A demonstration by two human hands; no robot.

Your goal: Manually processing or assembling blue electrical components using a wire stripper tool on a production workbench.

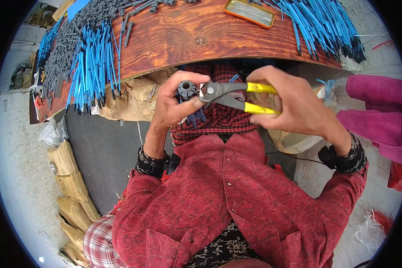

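Observation:
My left hand [169, 102] is closed round a dark grey, round, slotted plastic part [183, 93] with a hole in its centre, held between thumb and fingers. Wrapped round the yellow handles of a pair of pliers [228, 88] is my right hand [301, 102]. The handles stand somewhat apart. The metal jaws lie right beside the grey part, near my left thumb; whether they grip it I cannot tell. Below my left hand, several thin dark blue pieces [195, 117] show over my lap, partly hidden.
Beyond my hands is a wooden table [201, 40]. Blue rods with black ends [96, 62] lie in a bundle at the left, more blue rods [321, 27] at the right. Grey plastic pieces [78, 49] are heaped at far left. An orange-rimmed tin [250, 12] holds thin pale pieces.

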